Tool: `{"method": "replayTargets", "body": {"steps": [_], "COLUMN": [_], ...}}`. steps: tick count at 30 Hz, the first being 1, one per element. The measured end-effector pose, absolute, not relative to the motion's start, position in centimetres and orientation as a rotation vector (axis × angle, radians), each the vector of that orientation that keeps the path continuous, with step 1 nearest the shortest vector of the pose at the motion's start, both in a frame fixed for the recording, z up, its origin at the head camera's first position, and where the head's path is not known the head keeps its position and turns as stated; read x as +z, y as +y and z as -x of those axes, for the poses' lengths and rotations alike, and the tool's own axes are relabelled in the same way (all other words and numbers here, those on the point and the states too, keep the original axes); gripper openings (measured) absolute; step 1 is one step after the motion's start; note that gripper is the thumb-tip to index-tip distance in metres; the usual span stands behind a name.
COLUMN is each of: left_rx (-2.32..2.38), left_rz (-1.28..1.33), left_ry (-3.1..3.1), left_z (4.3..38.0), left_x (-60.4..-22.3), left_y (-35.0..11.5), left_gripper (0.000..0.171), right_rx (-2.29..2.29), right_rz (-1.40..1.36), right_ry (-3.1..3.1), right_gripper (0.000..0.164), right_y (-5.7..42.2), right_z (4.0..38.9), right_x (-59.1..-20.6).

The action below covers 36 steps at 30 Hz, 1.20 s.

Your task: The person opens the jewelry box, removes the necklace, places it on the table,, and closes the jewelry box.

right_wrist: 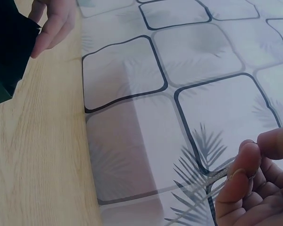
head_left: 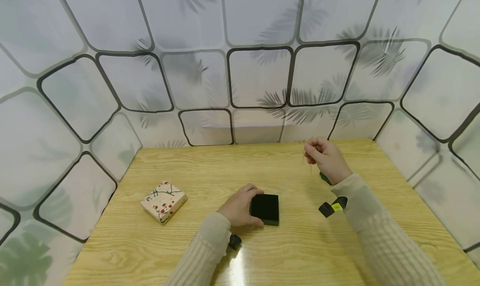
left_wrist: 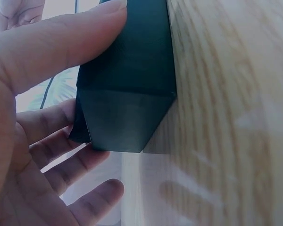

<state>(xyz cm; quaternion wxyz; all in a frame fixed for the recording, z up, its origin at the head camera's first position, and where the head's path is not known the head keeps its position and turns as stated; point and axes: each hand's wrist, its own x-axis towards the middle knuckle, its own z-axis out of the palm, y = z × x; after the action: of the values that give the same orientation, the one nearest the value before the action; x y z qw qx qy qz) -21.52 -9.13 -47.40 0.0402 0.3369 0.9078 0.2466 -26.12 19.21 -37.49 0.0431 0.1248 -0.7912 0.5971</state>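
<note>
A small dark green box [head_left: 264, 209] with a black inside lies on the wooden table. My left hand [head_left: 240, 206] holds it from the left, thumb along the near side and fingers at the far side. In the left wrist view the thumb lies on the box's green wall [left_wrist: 127, 61]. My right hand [head_left: 328, 159] is raised above the table at the back right. Between its thumb and forefinger it pinches a thin chain [right_wrist: 203, 188], whose strands hang down. Partly hidden behind the right wrist is a dark green piece [head_left: 324, 178].
On the left of the table [head_left: 202, 169] lies a cream box [head_left: 163, 201] patterned with red flowers and branches. Black blocks [head_left: 326, 209], one with a yellow label, show by the right wrist. A patterned curtain [head_left: 258, 77] hangs around the back and sides.
</note>
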Motion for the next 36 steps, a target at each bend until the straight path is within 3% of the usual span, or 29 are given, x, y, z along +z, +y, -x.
{"method": "replayTargets", "body": {"steps": [16,25,36], "left_rx": [0.741,0.742,0.907], "left_rz": [-0.959,-0.94,-0.866], "left_ry": [2.803,2.805,2.882], "left_z": [21.5,21.5,20.8], "left_x": [-47.3,-47.2,-46.1], "left_y": [-9.2,-9.1,-8.3], "left_gripper": [0.092,0.096,0.064], "right_rx": [1.731,1.67,1.543], "right_rz": [-0.556,-0.574,-0.776], "right_ry": [-2.493,-2.553,-2.605], "right_gripper": [0.014,0.023,0.012], "right_y": [17.8,18.2,15.9], "right_z": [24.4,25.1,22.0], "right_x": [-36.1,-37.7,-34.6]}}
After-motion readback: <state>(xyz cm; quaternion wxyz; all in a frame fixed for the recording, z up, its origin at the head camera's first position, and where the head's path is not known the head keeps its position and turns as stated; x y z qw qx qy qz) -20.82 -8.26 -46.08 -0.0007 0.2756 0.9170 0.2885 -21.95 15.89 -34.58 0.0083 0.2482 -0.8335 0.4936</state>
